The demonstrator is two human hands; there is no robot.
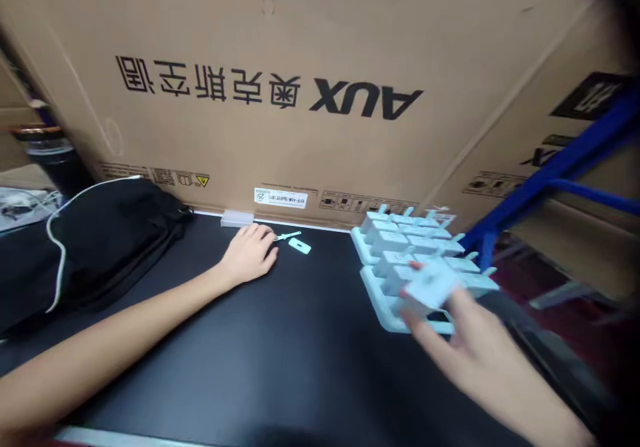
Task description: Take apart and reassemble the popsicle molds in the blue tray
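My right hand (465, 334) grips a light-blue popsicle mold (433, 286), blurred by motion, over the near end of the mold trays. Two light-blue mold trays (375, 300) stand at the right, holding several box-shaped molds (390, 242) with stick handles pointing up. An opening shows in the nearer tray, just below the held mold. My left hand (250, 254) rests on the table with its fingers spread. By its fingertips lies a thin light-blue stick (289, 236); whether they touch it is hard to see. Beside the stick is a small flat light-blue lid (299, 246) with a slot.
A large cardboard box (280, 147) walls off the back of the black table (280, 354). On the left lie a black bag (125, 234) and a white cable (63, 254). A clear plastic piece (237, 218) sits behind my left hand. A blue metal frame (565, 167) rises at the right.
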